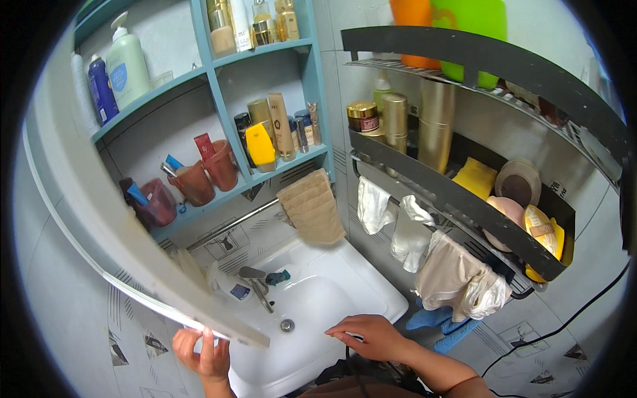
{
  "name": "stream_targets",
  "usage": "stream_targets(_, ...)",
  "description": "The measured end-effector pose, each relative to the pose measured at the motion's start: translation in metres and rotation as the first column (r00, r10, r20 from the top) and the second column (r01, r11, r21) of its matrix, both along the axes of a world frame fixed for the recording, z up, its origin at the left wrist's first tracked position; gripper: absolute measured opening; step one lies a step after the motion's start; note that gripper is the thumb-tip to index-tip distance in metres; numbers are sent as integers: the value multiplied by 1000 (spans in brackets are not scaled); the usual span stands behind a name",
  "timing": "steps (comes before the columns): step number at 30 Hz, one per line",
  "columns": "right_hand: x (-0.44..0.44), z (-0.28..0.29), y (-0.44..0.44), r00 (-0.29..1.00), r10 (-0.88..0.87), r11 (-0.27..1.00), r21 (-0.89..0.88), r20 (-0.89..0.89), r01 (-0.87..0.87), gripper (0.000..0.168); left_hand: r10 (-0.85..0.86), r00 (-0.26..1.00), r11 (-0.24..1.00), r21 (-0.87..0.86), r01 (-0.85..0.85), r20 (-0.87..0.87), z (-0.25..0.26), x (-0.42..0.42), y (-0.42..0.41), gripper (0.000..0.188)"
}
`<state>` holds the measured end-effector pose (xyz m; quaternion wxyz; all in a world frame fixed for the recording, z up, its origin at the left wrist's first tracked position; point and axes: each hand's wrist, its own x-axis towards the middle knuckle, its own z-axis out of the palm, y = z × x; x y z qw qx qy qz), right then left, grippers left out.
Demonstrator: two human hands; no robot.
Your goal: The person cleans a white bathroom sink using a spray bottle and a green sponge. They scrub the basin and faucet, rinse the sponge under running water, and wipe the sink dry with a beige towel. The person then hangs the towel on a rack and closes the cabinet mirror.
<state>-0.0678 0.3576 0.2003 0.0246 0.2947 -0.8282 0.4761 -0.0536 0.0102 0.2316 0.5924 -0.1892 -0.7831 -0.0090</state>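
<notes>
My left hand (201, 350) grips the lower edge of a white cabinet door (164, 268), which stands swung out and is seen nearly edge-on. Over the front of the white washbasin (328, 303) hovers my right hand (366, 337), palm down, with its fingers extended to the left and nothing visible in it. A black cable (349, 355) runs beside and partly under its thumb. The basin has a metal faucet (261, 293), a drain (287, 326) and a dark green cloth or scrubber (277, 277) on its rim. A white bottle (231, 286) behind the faucet is partly hidden by the door.
Blue shelves (209, 84) hold cups (194, 184), bottles and tubes. A brown towel (313, 206) hangs on a metal rail. At right, a black wall rack (463, 189) carries cosmetics, with garments (458, 278) hung below. Another black cable (552, 328) crosses the tiled wall.
</notes>
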Motion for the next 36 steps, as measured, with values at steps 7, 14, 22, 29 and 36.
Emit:
stream_targets(7,-5,-10,16,997,-24,999,24,69,22,19,53,999,998,34,-53,-4,7,-57,28,55)
stream_targets(14,-2,-23,36,984,-65,998,21,163,62,20,86,995,994,64,-83,-43,14,-103,46,44)
stream_targets(22,13,-25,43,987,-94,995,-5,127,95,18,125,992,977,173,-122,-8,16,-147,49,50)
stream_targets(29,33,-14,22,974,-219,975,-14,56,220,12,201,979,970,132,-202,24,12,-180,50,52)
stream_targets(36,63,-5,-11,960,-274,961,47,65,271,13,232,966,972,3,-234,115,3,-189,32,69)
